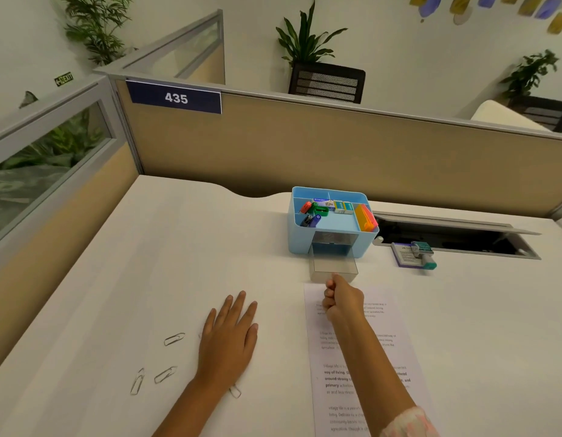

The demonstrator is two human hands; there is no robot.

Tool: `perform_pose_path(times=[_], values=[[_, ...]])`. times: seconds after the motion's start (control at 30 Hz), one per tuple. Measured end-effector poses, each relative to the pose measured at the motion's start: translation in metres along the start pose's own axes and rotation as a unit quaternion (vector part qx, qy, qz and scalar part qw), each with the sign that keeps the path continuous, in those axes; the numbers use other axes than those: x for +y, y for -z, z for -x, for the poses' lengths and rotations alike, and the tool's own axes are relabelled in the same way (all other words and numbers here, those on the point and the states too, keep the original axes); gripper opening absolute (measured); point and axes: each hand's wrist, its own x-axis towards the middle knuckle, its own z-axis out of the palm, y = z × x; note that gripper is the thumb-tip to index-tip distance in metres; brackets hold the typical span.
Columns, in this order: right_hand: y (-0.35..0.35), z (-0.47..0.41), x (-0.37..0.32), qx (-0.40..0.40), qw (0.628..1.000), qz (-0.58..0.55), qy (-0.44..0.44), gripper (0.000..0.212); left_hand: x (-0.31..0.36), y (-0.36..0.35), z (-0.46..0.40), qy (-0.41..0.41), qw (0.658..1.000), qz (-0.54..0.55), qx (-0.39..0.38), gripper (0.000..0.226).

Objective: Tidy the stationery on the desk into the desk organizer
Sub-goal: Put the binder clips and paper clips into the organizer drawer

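A light blue desk organizer [293, 234] stands at the back of the white desk. Its top compartments hold coloured clips, small boxes and orange sticky notes. Its clear drawer [333, 263] is pulled out toward me and looks empty. My right hand [341, 299] is closed in a fist, pinching the drawer's front edge. My left hand [230, 335] lies flat, palm down, on the desk. Several silver paper clips [166, 373] lie scattered left of that hand, and one more peeks out under my wrist [235, 392].
A printed sheet of paper [386, 342] lies under my right forearm. A purple pad with a teal stamp [423, 252] sits right of the organizer, beside an open cable slot [456, 239]. Beige partition walls enclose the desk at the back and left.
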Motion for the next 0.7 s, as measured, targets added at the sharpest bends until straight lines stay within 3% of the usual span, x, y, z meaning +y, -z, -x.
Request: perform_pose_path(times=[0.23,0.3,0.37,0.43,0.53,0.6,0.7], values=[[0.0,0.06,0.06,-0.113,0.985,0.057,0.121,0.01,-0.042,0.044,0.024,0.041,0.988,0.094,0.112,0.037],[0.004,0.075,0.089,-0.144,0.96,0.149,0.186,0.017,-0.067,0.053,0.043,0.073,0.985,0.093,0.124,0.036],[0.007,0.087,0.116,-0.167,0.895,0.298,0.286,0.024,-0.089,0.059,0.065,0.099,0.981,0.113,0.126,0.037],[0.007,0.095,0.14,-0.203,0.8,0.408,0.39,0.03,-0.105,0.063,0.086,0.115,0.974,0.161,0.114,0.039],[0.003,0.101,0.171,-0.228,0.674,0.523,0.469,0.043,-0.115,0.064,0.108,0.113,0.967,0.214,0.083,0.043],[0.001,0.103,0.188,-0.223,0.621,0.584,0.474,0.05,-0.113,0.06,0.115,0.113,0.965,0.229,0.059,0.046],[-0.002,0.108,0.205,-0.249,0.593,0.611,0.462,0.06,-0.102,0.05,0.116,0.119,0.975,0.182,0.037,0.051]])
